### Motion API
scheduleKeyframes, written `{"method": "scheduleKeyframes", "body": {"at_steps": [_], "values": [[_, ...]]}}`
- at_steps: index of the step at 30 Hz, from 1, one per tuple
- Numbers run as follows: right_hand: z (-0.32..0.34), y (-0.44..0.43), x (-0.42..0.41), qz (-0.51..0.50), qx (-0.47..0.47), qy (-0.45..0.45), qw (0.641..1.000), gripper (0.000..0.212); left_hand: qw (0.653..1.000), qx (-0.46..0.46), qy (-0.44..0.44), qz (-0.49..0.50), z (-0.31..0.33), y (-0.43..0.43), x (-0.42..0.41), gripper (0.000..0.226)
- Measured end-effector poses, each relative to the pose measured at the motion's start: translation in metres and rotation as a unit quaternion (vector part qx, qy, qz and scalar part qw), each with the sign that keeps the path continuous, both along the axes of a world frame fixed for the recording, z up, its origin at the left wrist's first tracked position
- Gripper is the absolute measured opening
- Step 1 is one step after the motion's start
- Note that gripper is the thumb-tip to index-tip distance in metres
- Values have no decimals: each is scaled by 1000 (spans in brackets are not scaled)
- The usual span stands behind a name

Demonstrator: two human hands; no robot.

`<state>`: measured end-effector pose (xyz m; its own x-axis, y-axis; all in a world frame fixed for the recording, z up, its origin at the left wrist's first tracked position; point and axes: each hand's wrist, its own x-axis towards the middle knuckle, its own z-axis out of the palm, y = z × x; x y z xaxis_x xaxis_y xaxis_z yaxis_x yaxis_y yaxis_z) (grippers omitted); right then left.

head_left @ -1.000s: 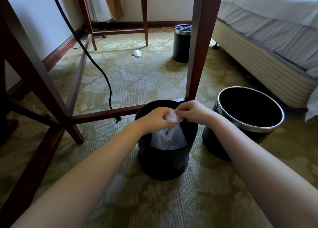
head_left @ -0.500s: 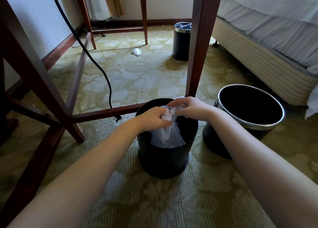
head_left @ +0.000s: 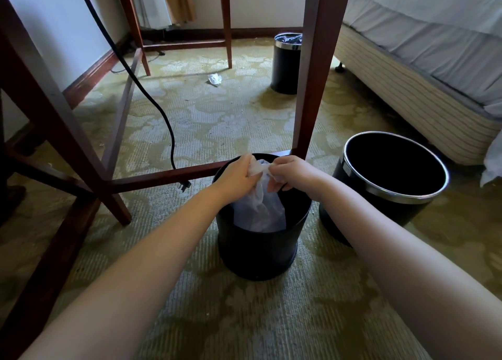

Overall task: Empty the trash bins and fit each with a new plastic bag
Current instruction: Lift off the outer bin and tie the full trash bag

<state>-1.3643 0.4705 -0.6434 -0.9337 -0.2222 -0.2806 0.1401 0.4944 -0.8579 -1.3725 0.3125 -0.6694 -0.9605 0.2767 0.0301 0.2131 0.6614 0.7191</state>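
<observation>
A small black bin (head_left: 258,253) stands on the carpet right in front of me. A thin white plastic bag (head_left: 258,210) hangs down into it, bunched at the top. My left hand (head_left: 236,175) and my right hand (head_left: 290,173) both pinch the bag's top edge just above the bin's far rim, close together. A wider black bin with a chrome rim (head_left: 394,180) stands bare and unlined to the right. A third black bin (head_left: 286,63), with a dark bag in it, stands farther back by the bed.
A dark wooden table's legs and crossbars (head_left: 317,69) frame the near bin on the left and behind. A black power cord (head_left: 152,101) trails to the floor. A crumpled white scrap (head_left: 215,79) lies on the carpet. The bed (head_left: 423,69) fills the right side.
My hands have shifted slightly along the bag's top while working it, and a small gap has formed between them; the bag stays hanging in the bin. The bins have not moved.
</observation>
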Motion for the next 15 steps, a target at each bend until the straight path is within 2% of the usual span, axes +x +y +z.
{"method": "scheduleKeyframes", "body": {"at_steps": [3,6,8,11,13,15], "values": [[-4,0,2,-8,-12,4,1000,22,1000,-12,-11,16,-3,-1,-2,17],[-9,-1,3,-23,-40,25,999,23,995,66,-60,44,-3,-3,1,17],[-17,-5,5,-20,-21,78,997,26,989,105,-77,64,-4,-5,-1,20],[-30,-9,11,27,107,207,972,35,985,133,-70,82,-4,-7,-1,23],[-34,-12,17,70,214,270,936,45,977,174,-90,81,-3,-6,-1,24],[-36,-13,21,112,317,306,891,44,967,203,-125,93,-2,-6,-1,23]]}}
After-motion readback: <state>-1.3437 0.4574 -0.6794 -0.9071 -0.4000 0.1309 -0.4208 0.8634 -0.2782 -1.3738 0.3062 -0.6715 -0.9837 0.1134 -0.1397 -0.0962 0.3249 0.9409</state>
